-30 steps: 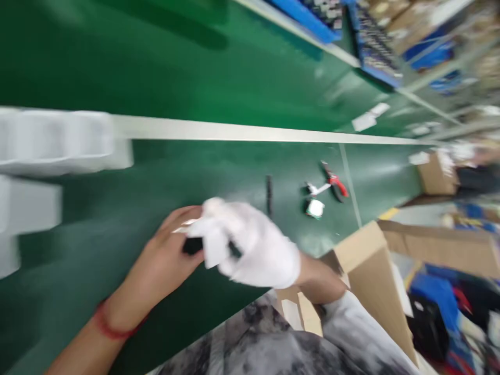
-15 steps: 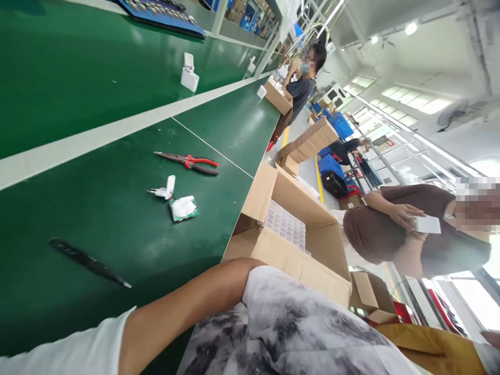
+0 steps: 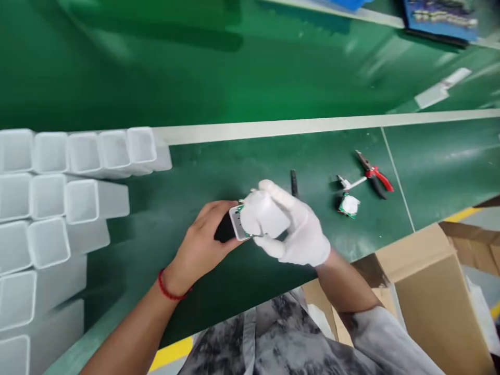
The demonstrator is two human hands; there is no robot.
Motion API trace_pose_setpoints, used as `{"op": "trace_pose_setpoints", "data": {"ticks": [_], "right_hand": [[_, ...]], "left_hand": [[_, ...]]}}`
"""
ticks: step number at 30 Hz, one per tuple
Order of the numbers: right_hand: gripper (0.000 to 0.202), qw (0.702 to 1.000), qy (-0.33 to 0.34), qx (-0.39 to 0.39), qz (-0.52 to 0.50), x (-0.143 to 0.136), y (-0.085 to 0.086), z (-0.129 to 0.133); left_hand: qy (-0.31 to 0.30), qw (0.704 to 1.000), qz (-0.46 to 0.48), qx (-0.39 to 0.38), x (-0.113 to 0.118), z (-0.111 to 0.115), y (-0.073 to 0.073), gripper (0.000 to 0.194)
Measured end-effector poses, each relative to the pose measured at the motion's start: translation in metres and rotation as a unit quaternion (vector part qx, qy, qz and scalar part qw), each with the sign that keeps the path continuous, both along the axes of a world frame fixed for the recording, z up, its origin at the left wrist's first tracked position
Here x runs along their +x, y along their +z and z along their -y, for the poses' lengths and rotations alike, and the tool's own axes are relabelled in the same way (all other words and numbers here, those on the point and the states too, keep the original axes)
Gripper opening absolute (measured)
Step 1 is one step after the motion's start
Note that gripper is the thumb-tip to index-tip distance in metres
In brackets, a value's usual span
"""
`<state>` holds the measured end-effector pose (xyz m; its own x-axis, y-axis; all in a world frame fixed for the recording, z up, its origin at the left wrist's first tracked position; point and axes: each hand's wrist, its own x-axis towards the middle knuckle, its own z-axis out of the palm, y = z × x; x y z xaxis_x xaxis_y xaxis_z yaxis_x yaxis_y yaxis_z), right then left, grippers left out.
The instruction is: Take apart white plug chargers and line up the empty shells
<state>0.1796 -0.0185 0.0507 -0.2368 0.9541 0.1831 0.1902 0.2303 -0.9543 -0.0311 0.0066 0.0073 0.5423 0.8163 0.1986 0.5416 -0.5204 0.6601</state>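
Note:
My bare left hand (image 3: 207, 237), with a red cord at its wrist, grips a black casing with a white rim (image 3: 239, 223) from its side. My right hand (image 3: 299, 224) wears a white glove and pinches a rounded white part (image 3: 265, 213) with a green circuit-board edge. That part lies against the casing's rimmed end; how far it sits inside cannot be seen. Just beyond the gloved fingers, black tweezers (image 3: 294, 182) lie on the bench. Further right are red-and-black long-nose pliers (image 3: 375, 175) and a small circuit board with a white pad (image 3: 349, 205), wired to a white piece.
Rows of translucent white, square-mouthed containers (image 3: 49, 195) occupy the green bench's left side. A raised white strip (image 3: 273, 127) runs along the bench. Open cardboard boxes (image 3: 437, 286) stand by its near right edge. Farther back are a white hinged part (image 3: 433, 96) and a blue tray (image 3: 441, 23).
My view has swung from the right side of the workshop back to the bench in front. Both hands and the casing have come into view; the pliers now appear farther right.

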Motion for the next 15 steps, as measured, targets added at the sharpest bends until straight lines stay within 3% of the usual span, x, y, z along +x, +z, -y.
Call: {"op": "trace_pose_setpoints", "data": {"ticks": [5, 15], "right_hand": [[0.08, 0.999, -0.02, -0.039, 0.024, 0.006, -0.0051, 0.0089], [0.092, 0.995, 0.006, -0.021, 0.095, 0.0022, -0.0056, 0.0105]], "left_hand": [[-0.012, 0.998, 0.04, -0.046, 0.0099, -0.0012, -0.0017, 0.049], [-0.023, 0.996, 0.068, -0.05, 0.007, 0.0009, -0.0033, 0.044]]}}
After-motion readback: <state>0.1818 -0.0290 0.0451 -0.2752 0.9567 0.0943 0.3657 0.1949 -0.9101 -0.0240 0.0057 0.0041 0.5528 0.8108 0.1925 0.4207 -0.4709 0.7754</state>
